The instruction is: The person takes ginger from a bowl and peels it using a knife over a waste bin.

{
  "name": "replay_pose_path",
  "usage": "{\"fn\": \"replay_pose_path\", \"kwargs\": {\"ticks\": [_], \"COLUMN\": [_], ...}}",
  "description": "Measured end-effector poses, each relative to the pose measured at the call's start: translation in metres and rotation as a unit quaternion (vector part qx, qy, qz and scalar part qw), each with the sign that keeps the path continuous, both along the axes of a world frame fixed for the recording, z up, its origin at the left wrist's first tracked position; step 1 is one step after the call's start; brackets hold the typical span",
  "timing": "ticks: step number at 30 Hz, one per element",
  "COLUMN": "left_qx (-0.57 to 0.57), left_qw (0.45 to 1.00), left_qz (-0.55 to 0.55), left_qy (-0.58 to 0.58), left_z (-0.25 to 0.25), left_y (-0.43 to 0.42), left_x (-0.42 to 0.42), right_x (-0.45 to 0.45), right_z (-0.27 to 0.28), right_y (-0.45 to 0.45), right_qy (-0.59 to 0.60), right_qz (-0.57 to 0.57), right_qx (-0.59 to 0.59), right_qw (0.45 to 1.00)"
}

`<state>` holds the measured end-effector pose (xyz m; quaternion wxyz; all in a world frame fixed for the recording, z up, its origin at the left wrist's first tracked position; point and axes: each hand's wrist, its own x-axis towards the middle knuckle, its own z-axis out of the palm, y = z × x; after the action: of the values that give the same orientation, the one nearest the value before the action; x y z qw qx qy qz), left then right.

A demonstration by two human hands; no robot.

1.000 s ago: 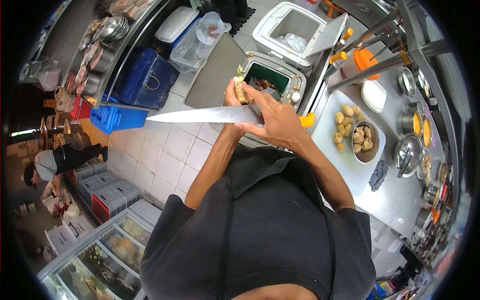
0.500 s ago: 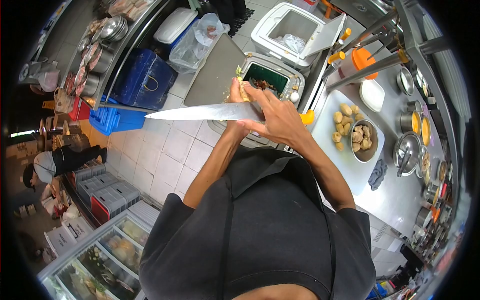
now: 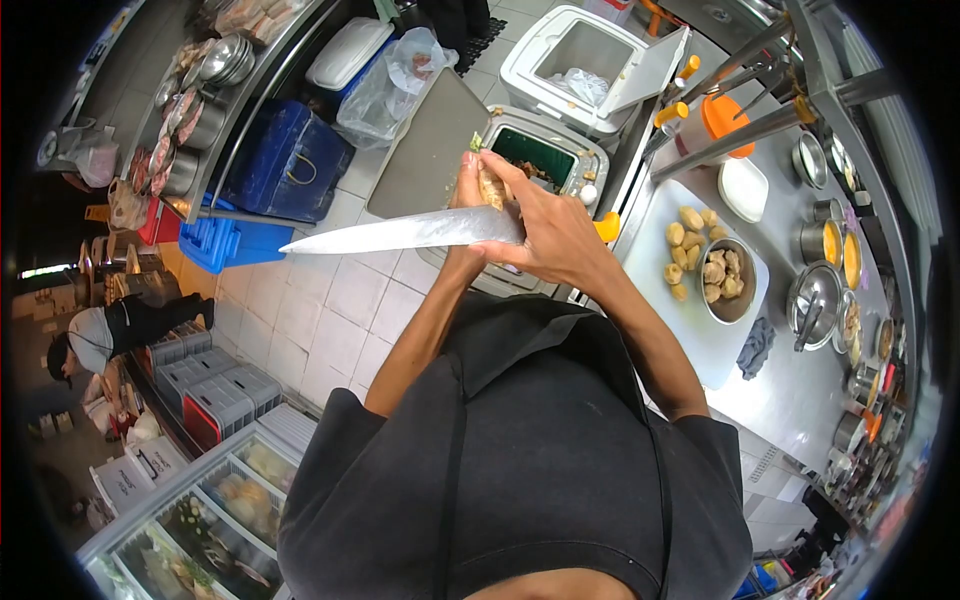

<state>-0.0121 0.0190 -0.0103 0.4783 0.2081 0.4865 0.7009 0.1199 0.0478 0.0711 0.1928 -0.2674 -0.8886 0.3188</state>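
Observation:
My left hand point(image 3: 467, 187) is closed around a pale brown root vegetable point(image 3: 490, 188) with a green tip; its exact kind is unclear. The knife and my other hand partly cover those fingers. In my right hand point(image 3: 556, 236) is a large kitchen knife point(image 3: 400, 232), its yellow handle showing past the palm. The broad blade points left, its heel against the lower end of the root. My right fingertips reach up along the root's side. Both hands are above the near edge of a grey bin point(image 3: 597, 150) with dark green inside and scraps in it.
On the right, a steel counter point(image 3: 790, 390) bears a white cutting board point(image 3: 655, 285), several potatoes point(image 3: 690, 220) and a metal bowl point(image 3: 708, 308) of brownish pieces. A white bin point(image 3: 520, 60) stands ahead. Blue containers point(image 3: 285, 160) lie left; another person point(image 3: 95, 335) bends at far left.
The blade has tilted, its tip dropping slightly and shifting left. My right hand has moved a little down the root, which shows more between my hands.

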Motion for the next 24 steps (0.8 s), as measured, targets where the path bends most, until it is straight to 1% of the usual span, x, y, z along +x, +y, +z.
{"fn": "replay_pose_path", "kwargs": {"ticks": [1,3,4,5,6,7,8,9,10,12,13,14,16,17,18,20,21,23,24], "left_qx": [0.0,0.017,0.017,0.024,0.031,0.031,0.071,0.109,0.11,0.068,0.077,0.078,0.08,0.111,0.111,0.02,0.019,0.034,0.034], "left_qw": [1.0,0.993,0.993,0.995,0.956,0.956,0.982,0.988,0.988,0.983,0.99,0.99,0.986,0.977,0.977,0.995,0.995,0.997,0.996], "left_qz": [0.001,-0.051,-0.051,-0.014,0.024,0.025,-0.037,-0.098,-0.099,-0.078,-0.089,-0.09,-0.087,-0.124,-0.123,-0.072,-0.073,-0.05,-0.051], "left_qy": [0.0,-0.102,-0.102,0.097,0.292,0.292,0.169,0.043,0.043,0.152,0.077,0.076,-0.115,-0.132,-0.132,-0.067,-0.066,0.057,0.057], "left_z": [0.002,0.007,-0.003,-0.02,-0.03,-0.014,0.003,0.019,0.027,0.034,0.033,0.036,0.056,0.035,0.036,0.042,0.043,0.046,0.044], "left_y": [-0.002,-0.006,-0.004,0.0,0.001,-0.002,-0.008,-0.013,-0.016,-0.019,-0.016,-0.015,-0.013,-0.01,-0.01,-0.009,-0.01,-0.012,-0.012], "left_x": [-0.002,-0.009,-0.011,-0.014,-0.015,-0.012,-0.007,-0.002,0.003,0.008,0.006,0.006,0.005,-0.007,-0.006,-0.003,-0.003,-0.001,-0.002], "right_x": [-0.001,-0.003,-0.003,-0.003,-0.003,-0.004,-0.005,-0.005,-0.004,-0.001,0.001,0.003,0.005,0.005,0.004,0.004,0.004,0.003,0.003], "right_z": [-0.004,-0.007,-0.008,-0.009,-0.01,-0.011,-0.011,-0.01,-0.007,0.0,0.005,0.007,0.008,0.008,0.006,0.003,0.002,0.0,0.003], "right_y": [0.0,0.002,0.003,0.003,0.004,0.006,0.008,0.01,0.014,0.015,0.014,0.012,0.007,0.006,0.006,0.005,0.006,0.007,0.008], "right_qy": [0.02,0.039,0.034,0.029,0.028,0.024,0.02,0.02,0.026,0.033,0.017,0.001,0.002,0.005,0.005,0.017,0.017,0.02,0.02], "right_qz": [0.002,0.003,0.003,0.003,0.003,-0.002,-0.006,-0.006,-0.002,0.001,0.005,0.009,0.0,-0.007,-0.006,-0.012,-0.013,-0.011,-0.012], "right_qx": [0.009,0.019,0.029,0.039,0.039,0.046,0.054,0.054,0.047,0.038,0.042,0.047,0.048,0.048,0.047,0.054,0.054,0.073,0.073], "right_qw": [1.0,0.999,0.999,0.999,0.999,0.999,0.998,0.998,0.999,0.999,0.999,0.999,0.999,0.999,0.999,0.998,0.998,0.997,0.997]}}
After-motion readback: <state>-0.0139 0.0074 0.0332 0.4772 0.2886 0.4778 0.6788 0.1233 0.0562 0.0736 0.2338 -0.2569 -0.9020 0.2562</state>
